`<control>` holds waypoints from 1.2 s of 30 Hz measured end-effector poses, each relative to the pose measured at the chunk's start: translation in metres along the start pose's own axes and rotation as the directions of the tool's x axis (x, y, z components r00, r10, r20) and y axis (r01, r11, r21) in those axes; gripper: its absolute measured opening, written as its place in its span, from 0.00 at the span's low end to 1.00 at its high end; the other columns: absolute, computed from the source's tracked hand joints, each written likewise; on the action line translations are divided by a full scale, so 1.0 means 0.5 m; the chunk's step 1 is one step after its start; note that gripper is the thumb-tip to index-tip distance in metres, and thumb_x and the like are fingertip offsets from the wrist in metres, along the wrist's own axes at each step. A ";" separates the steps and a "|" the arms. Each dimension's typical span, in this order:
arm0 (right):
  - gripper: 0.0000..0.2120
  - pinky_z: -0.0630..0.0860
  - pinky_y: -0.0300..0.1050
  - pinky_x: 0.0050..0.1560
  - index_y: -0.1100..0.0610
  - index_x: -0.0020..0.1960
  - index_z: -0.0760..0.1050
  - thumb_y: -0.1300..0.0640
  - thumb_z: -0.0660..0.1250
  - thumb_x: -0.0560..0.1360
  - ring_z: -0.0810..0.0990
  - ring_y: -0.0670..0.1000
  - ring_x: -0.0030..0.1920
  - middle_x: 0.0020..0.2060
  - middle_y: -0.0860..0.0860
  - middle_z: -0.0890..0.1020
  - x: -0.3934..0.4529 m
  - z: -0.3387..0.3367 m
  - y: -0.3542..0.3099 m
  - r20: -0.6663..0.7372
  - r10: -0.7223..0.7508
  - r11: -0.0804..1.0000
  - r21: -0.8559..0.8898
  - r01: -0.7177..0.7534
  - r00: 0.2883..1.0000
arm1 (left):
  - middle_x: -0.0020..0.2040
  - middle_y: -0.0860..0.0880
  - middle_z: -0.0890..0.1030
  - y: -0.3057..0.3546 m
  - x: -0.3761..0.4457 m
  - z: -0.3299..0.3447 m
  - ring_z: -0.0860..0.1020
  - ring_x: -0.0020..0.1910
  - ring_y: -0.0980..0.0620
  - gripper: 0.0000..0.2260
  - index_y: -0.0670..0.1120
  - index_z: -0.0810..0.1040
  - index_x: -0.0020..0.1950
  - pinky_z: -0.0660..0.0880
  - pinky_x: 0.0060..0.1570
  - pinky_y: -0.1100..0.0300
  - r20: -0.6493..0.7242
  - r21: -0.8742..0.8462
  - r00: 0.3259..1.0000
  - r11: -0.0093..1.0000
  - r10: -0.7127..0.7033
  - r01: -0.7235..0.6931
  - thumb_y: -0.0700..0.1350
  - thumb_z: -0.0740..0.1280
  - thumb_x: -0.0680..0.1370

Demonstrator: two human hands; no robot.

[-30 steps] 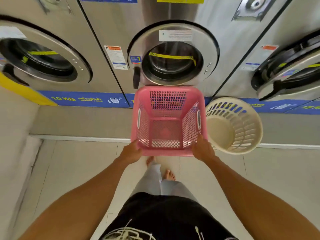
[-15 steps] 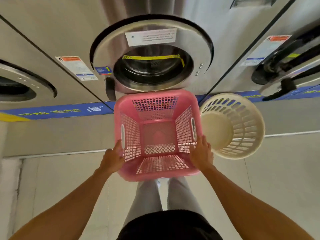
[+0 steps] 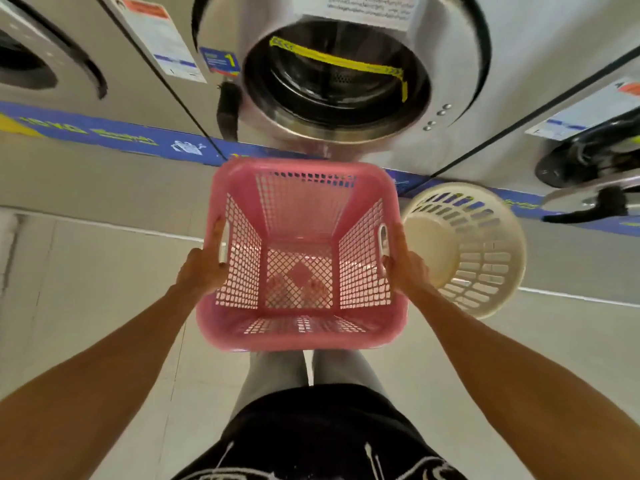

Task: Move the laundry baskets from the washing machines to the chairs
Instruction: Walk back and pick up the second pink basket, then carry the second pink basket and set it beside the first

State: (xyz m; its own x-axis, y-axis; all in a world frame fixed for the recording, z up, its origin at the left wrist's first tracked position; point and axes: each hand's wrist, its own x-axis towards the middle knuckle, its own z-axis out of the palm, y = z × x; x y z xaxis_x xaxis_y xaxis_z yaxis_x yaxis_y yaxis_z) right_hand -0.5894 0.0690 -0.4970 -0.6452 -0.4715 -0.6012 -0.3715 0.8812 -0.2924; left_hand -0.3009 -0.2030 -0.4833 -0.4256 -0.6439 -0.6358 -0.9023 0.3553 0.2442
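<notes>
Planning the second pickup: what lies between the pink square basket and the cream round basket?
In the head view, only the right hand, gripping the pink square plastic basket, lies before the cream round plastic basket.

Blue sticker (image 3: 219, 61) on the washing machine (image 3: 346, 64): yellow numeral "1".
Other labels, blue strip print: too blurred to read.
</notes>
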 end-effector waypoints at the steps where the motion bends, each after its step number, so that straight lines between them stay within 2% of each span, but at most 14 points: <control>1: 0.43 0.81 0.60 0.43 0.38 0.79 0.31 0.56 0.61 0.81 0.83 0.61 0.38 0.43 0.60 0.82 -0.008 -0.008 -0.012 0.019 -0.025 0.999 0.023 0.025 1.000 | 0.40 0.37 0.78 -0.007 -0.019 -0.001 0.80 0.41 0.34 0.44 0.66 0.38 0.76 0.78 0.41 0.45 -0.036 -0.008 0.999 0.999 -0.033 0.032 0.42 0.65 0.75; 4: 0.47 0.82 0.59 0.40 0.36 0.77 0.28 0.59 0.62 0.79 0.83 0.60 0.36 0.41 0.58 0.81 -0.021 -0.028 -0.055 0.064 -0.107 0.994 0.014 0.106 0.992 | 0.39 0.39 0.78 -0.033 -0.068 -0.006 0.81 0.38 0.35 0.44 0.69 0.39 0.75 0.80 0.39 0.46 -0.117 -0.058 0.986 0.992 -0.116 0.110 0.43 0.66 0.74; 9: 0.49 0.81 0.55 0.40 0.39 0.78 0.29 0.62 0.63 0.78 0.83 0.60 0.39 0.46 0.58 0.80 -0.028 -0.061 -0.159 0.144 -0.194 0.970 -0.120 0.212 0.970 | 0.30 0.46 0.77 -0.089 -0.171 -0.012 0.77 0.24 0.47 0.42 0.66 0.41 0.75 0.75 0.24 0.56 -0.204 -0.190 0.951 0.962 -0.234 0.196 0.43 0.66 0.74; 12: 0.49 0.72 0.41 0.27 0.37 0.78 0.29 0.64 0.61 0.78 0.77 0.52 0.32 0.48 0.61 0.81 -0.046 -0.066 -0.220 0.180 -0.280 0.945 -0.120 0.304 0.943 | 0.28 0.49 0.74 -0.123 -0.262 0.009 0.75 0.22 0.51 0.41 0.64 0.42 0.77 0.71 0.20 0.61 -0.260 -0.290 0.917 0.930 -0.304 0.226 0.44 0.66 0.75; 13: 0.49 0.70 0.38 0.25 0.36 0.78 0.30 0.66 0.60 0.78 0.78 0.52 0.33 0.51 0.63 0.81 -0.053 -0.062 -0.239 0.198 -0.306 0.939 -0.099 0.329 0.931 | 0.28 0.50 0.74 -0.134 -0.293 0.015 0.75 0.22 0.52 0.41 0.64 0.43 0.77 0.72 0.20 0.60 -0.271 -0.320 0.904 0.916 -0.331 0.240 0.44 0.66 0.76; 14: 0.49 0.72 0.38 0.27 0.33 0.77 0.31 0.67 0.59 0.78 0.80 0.55 0.37 0.54 0.64 0.80 -0.062 -0.056 -0.259 0.223 -0.324 0.935 -0.072 0.346 0.920 | 0.30 0.49 0.76 -0.145 -0.322 0.023 0.76 0.24 0.51 0.40 0.64 0.42 0.77 0.76 0.22 0.57 -0.268 -0.354 0.893 0.899 -0.362 0.259 0.45 0.66 0.76; 16: 0.46 0.79 0.49 0.39 0.30 0.77 0.33 0.65 0.57 0.78 0.81 0.61 0.46 0.60 0.65 0.77 -0.085 -0.037 -0.297 0.257 -0.368 0.918 -0.055 0.394 0.894 | 0.37 0.44 0.79 -0.171 -0.383 0.040 0.80 0.29 0.47 0.40 0.66 0.41 0.76 0.81 0.30 0.49 -0.248 -0.427 0.868 0.853 -0.431 0.301 0.46 0.66 0.77; 18: 0.41 0.81 0.53 0.46 0.28 0.76 0.35 0.58 0.56 0.79 0.82 0.61 0.45 0.61 0.64 0.78 -0.109 -0.010 -0.338 0.269 -0.427 0.877 -0.110 0.468 0.864 | 0.41 0.42 0.81 -0.197 -0.446 0.061 0.81 0.32 0.46 0.38 0.64 0.43 0.77 0.82 0.35 0.47 -0.264 -0.475 0.825 0.812 -0.499 0.339 0.46 0.65 0.78; 21: 0.39 0.79 0.51 0.48 0.33 0.79 0.41 0.55 0.59 0.78 0.82 0.61 0.43 0.58 0.60 0.82 -0.149 0.043 -0.407 0.278 -0.549 0.776 -0.182 0.604 0.788 | 0.40 0.45 0.81 -0.239 -0.550 0.104 0.80 0.31 0.49 0.35 0.61 0.46 0.78 0.83 0.37 0.48 -0.283 -0.553 0.731 0.728 -0.621 0.404 0.51 0.64 0.79; 24: 0.34 0.80 0.53 0.49 0.34 0.79 0.49 0.50 0.60 0.79 0.83 0.64 0.45 0.52 0.60 0.84 -0.215 0.101 -0.471 0.300 -0.627 0.689 -0.215 0.692 0.718 | 0.44 0.42 0.82 -0.286 -0.652 0.162 0.82 0.36 0.44 0.33 0.64 0.43 0.77 0.82 0.42 0.45 -0.219 -0.621 0.632 0.606 -0.743 0.497 0.54 0.61 0.80; 29: 0.36 0.77 0.53 0.52 0.37 0.81 0.46 0.53 0.60 0.80 0.82 0.66 0.53 0.57 0.63 0.82 -0.360 0.218 -0.555 0.421 -0.657 0.506 -0.368 0.780 0.625 | 0.42 0.39 0.82 -0.347 -0.813 0.274 0.81 0.33 0.45 0.39 0.72 0.33 0.72 0.83 0.36 0.47 -0.161 -0.746 0.504 0.439 -0.848 0.501 0.50 0.61 0.79; 31: 0.35 0.76 0.51 0.48 0.38 0.81 0.46 0.54 0.59 0.80 0.82 0.65 0.53 0.57 0.64 0.82 -0.431 0.263 -0.581 0.447 -0.681 0.442 -0.379 0.813 0.579 | 0.45 0.38 0.82 -0.370 -0.877 0.326 0.82 0.36 0.43 0.40 0.74 0.32 0.71 0.83 0.38 0.46 -0.131 -0.802 0.458 0.366 -0.879 0.472 0.51 0.61 0.78; 34: 0.34 0.68 0.40 0.31 0.38 0.81 0.48 0.54 0.60 0.82 0.77 0.52 0.33 0.52 0.61 0.83 -0.545 0.335 -0.621 0.452 -0.759 0.320 -0.366 0.874 0.468 | 0.48 0.37 0.83 -0.410 -0.972 0.406 0.83 0.38 0.40 0.40 0.74 0.32 0.71 0.82 0.41 0.44 -0.114 -0.856 0.364 0.278 -0.924 0.435 0.55 0.63 0.77; 36: 0.33 0.65 0.37 0.24 0.38 0.81 0.48 0.53 0.60 0.82 0.74 0.47 0.28 0.47 0.55 0.82 -0.626 0.387 -0.639 0.470 -0.791 0.249 -0.335 0.908 0.391 | 0.47 0.38 0.83 -0.438 -1.037 0.456 0.83 0.37 0.42 0.41 0.74 0.33 0.71 0.82 0.41 0.46 -0.107 -0.877 0.311 0.237 -0.944 0.419 0.56 0.64 0.76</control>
State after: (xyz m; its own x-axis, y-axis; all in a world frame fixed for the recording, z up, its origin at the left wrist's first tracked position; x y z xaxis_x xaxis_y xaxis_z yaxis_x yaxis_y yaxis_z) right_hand -0.1397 -0.0584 -0.3594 0.3556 -0.8654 -0.3530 -0.9027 -0.2202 -0.3696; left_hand 0.1332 0.2077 -0.3741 0.7126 -0.6081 -0.3500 -0.4521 -0.7794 0.4337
